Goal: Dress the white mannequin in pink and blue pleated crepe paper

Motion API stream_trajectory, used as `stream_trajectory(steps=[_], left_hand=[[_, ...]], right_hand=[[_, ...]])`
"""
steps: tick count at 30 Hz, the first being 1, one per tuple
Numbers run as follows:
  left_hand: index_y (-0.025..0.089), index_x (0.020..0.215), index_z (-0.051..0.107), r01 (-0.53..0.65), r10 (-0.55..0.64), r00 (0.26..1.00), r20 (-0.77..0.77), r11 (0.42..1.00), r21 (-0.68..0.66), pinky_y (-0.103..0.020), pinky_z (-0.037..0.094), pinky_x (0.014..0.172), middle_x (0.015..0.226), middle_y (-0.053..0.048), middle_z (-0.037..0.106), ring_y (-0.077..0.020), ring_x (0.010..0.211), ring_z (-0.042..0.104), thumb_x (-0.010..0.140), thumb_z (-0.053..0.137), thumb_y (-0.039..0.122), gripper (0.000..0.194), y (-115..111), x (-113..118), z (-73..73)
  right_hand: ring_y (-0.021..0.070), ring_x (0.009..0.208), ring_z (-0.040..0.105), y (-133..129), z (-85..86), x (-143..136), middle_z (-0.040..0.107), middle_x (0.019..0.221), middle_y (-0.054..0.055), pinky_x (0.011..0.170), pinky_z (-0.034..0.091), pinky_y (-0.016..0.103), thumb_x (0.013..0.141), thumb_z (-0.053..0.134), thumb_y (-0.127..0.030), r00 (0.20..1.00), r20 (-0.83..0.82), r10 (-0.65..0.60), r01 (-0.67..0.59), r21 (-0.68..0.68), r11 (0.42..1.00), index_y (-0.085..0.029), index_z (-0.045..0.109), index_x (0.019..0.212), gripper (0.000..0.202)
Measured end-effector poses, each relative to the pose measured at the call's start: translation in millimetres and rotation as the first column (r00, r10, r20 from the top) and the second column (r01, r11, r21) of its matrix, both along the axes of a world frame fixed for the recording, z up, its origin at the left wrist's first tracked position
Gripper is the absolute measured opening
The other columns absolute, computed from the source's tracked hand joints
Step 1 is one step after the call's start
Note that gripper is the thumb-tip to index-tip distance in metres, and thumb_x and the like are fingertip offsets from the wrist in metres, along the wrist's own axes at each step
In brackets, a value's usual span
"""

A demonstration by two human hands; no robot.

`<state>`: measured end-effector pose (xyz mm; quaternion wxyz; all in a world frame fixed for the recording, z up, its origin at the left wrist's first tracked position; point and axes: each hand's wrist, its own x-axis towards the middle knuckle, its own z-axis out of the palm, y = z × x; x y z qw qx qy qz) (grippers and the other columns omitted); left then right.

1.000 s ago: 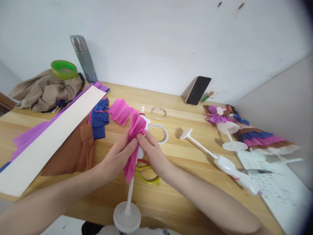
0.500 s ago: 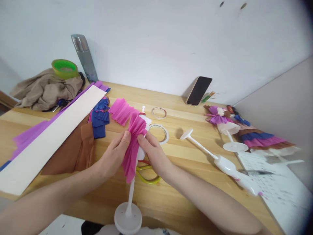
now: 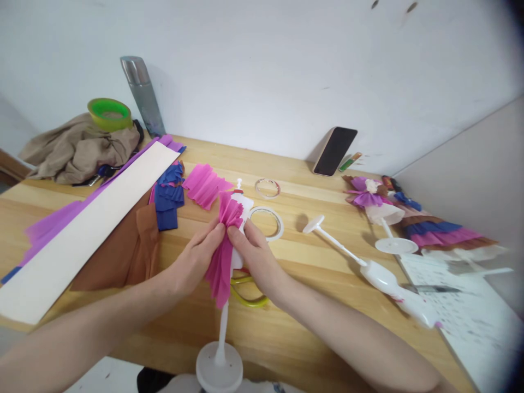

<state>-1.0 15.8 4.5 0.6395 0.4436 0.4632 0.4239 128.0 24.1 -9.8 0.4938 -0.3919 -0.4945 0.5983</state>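
Pinching pink pleated paper (image 3: 221,270) between thumb and fingers of the left hand (image 3: 200,254), just below the ruffled top. Pinching the same paper from the other side with the right hand (image 3: 257,256), thumbtips close together. Holding it above the middle of the desk (image 3: 315,267), bunched at the grip and fanned out below. Leading from under the paper toward six o'clock, along a white stand (image 3: 220,363), down to a round foot near the person's clothing. Cannot tell whether wrapped around that stand or only held against it.

Just beyond, at twelve to one o'clock, partly hidden: a white bottle (image 3: 246,203) with a red collar. Lying near at eleven: a loose pink piece (image 3: 207,186). At two, a white tape roll (image 3: 279,222); at one, a thinner ring (image 3: 268,195). At five, partly under the right hand: yellow-handled scissors (image 3: 250,302).

Farther out at ten, blue strips (image 3: 167,210); at nine, brown paper (image 3: 117,262) beneath a long white board (image 3: 90,229). Beyond at ten, rumpled cloth (image 3: 82,150) bearing a green tape roll (image 3: 109,124); at eleven, a tilted flask (image 3: 145,103).

Leaning on the wall at two: a phone (image 3: 335,152). Toward three, a tiered ruffled skirt (image 3: 446,236); between three and four, a white figure (image 3: 393,284) lying down.
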Motion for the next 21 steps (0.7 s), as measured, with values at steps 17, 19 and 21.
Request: stream_trajectory(steps=[17, 19, 21], left_hand=[[0.021, 0.112, 0.069, -0.023, 0.047, 0.985, -0.164, 0.988, 0.151, -0.03, 0.045, 0.101, 0.111, -0.006, 0.073, -0.0242, 0.109, 0.064, 0.089, 0.05, 0.063, 0.051, -11.7, -1.3, 2.1], [0.02, 0.111, 0.069, -0.02, 0.044, 0.982, -0.183, 0.991, 0.132, -0.031, 0.046, 0.1, 0.11, -0.007, 0.073, -0.0252, 0.109, 0.063, 0.088, 0.049, 0.065, 0.054, -11.8, -1.5, 5.4], [0.021, 0.109, 0.07, -0.01, 0.038, 0.979, -0.199, 0.99, 0.14, -0.031, 0.048, 0.094, 0.102, -0.007, 0.074, -0.0249, 0.102, 0.064, 0.088, 0.048, 0.066, 0.055, -11.2, -1.9, 8.8]], right_hand=[[0.0242, 0.104, 0.057, -13.2, 2.8, 3.6, 0.065, 0.095, 0.003, 0.091, 0.046, 0.036, 0.091, 0.055, -0.042, 0.993, 0.117, -0.026, 0.011, 0.13, 0.991, -0.024, 0.06, 0.101, 0.021], [0.0241, 0.102, 0.057, -12.9, 3.5, 3.5, 0.065, 0.092, 0.003, 0.091, 0.045, 0.037, 0.091, 0.055, -0.042, 0.992, 0.126, -0.028, 0.011, 0.132, 0.991, -0.024, 0.06, 0.099, 0.02], [0.0232, 0.1, 0.058, -11.8, 4.8, 3.4, 0.065, 0.094, 0.002, 0.092, 0.045, 0.037, 0.092, 0.054, -0.041, 0.991, 0.135, -0.021, 0.001, 0.147, 0.989, -0.024, 0.061, 0.1, 0.02]])
